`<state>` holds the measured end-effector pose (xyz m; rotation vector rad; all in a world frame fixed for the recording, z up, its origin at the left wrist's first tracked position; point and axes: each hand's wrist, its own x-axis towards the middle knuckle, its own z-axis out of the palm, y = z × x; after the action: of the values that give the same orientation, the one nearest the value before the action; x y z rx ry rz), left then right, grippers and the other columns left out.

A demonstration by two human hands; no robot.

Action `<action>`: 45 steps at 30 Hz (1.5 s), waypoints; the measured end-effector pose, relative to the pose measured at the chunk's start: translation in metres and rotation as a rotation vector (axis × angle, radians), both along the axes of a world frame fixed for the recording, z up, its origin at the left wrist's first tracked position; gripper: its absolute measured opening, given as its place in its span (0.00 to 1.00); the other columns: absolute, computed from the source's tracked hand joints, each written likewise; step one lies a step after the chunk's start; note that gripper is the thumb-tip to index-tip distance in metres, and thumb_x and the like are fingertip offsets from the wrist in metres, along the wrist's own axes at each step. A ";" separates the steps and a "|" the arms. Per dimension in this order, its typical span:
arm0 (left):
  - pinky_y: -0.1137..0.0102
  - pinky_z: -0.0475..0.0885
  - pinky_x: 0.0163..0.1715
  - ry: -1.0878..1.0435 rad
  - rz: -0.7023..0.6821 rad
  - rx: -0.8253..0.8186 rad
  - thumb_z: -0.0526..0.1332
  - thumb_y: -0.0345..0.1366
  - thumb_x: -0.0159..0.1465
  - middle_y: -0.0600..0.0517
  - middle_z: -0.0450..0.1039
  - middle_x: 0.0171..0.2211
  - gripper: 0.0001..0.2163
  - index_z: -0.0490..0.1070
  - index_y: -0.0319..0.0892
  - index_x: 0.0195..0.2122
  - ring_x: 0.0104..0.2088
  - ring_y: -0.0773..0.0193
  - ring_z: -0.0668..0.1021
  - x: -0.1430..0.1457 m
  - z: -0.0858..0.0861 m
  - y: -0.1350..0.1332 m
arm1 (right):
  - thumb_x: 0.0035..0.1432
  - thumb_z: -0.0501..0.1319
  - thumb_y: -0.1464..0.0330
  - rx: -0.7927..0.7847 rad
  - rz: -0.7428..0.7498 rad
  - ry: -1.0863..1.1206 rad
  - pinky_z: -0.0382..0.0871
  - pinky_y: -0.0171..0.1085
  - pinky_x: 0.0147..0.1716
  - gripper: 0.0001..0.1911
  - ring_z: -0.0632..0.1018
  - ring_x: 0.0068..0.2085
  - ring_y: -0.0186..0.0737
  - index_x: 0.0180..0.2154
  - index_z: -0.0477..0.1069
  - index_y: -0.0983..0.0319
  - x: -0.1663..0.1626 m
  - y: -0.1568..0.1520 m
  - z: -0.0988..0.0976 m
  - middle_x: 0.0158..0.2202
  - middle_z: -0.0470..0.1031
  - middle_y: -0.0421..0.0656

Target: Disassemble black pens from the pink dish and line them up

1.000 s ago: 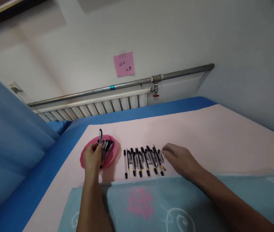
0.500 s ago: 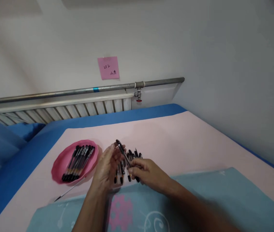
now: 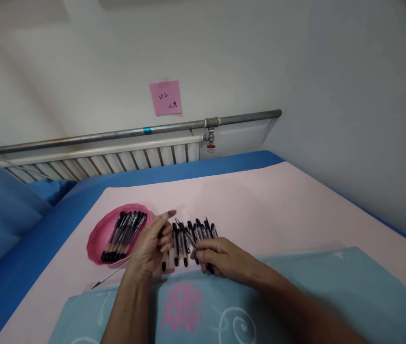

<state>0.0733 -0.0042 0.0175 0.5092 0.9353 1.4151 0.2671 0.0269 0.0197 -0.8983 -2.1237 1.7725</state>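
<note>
A pink dish holds several black pens lying side by side. To its right a row of black pens lies on the pink sheet. My right hand pinches one black pen near its lower end, the pen slanting up to the left over the row. My left hand is beside it with fingers curled around the upper part of that pen, thumb raised. Part of the row is hidden behind both hands.
A light blue patterned cloth covers the near side. A blue mattress edge runs along the left and back. Behind stand a radiator, a grey pipe and a pink note on the wall. A thin refill lies below the dish.
My left hand lifted a pen from the pink dish and carried it right to the row. My right hand came in and took hold of it. The pen now sits lower, just over the row.
</note>
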 end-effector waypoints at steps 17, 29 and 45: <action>0.81 0.48 0.12 0.084 -0.012 0.091 0.63 0.34 0.52 0.60 0.56 0.16 0.08 0.71 0.35 0.31 0.14 0.81 0.56 0.010 -0.006 0.000 | 0.43 0.62 0.70 -0.258 -0.137 0.100 0.53 0.27 0.16 0.08 0.63 0.18 0.25 0.24 0.62 0.63 -0.005 -0.003 0.000 0.18 0.65 0.33; 0.81 0.50 0.13 0.082 0.067 0.123 0.64 0.34 0.51 0.59 0.56 0.17 0.08 0.71 0.35 0.32 0.15 0.80 0.57 0.010 -0.006 0.001 | 0.46 0.61 0.65 -0.569 -0.160 0.318 0.58 0.30 0.24 0.11 0.69 0.24 0.29 0.33 0.65 0.63 -0.005 -0.001 -0.003 0.25 0.70 0.38; 0.81 0.51 0.13 0.079 0.083 0.130 0.65 0.34 0.50 0.59 0.57 0.16 0.09 0.71 0.35 0.31 0.14 0.80 0.58 0.013 -0.005 0.001 | 0.46 0.60 0.66 -0.513 -0.191 0.301 0.56 0.29 0.19 0.08 0.67 0.19 0.27 0.27 0.65 0.65 -0.006 -0.001 -0.005 0.20 0.67 0.37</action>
<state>0.0862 -0.0032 0.0129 0.6336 0.9407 1.5475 0.2612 0.0257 0.0147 -0.8387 -1.3755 2.2211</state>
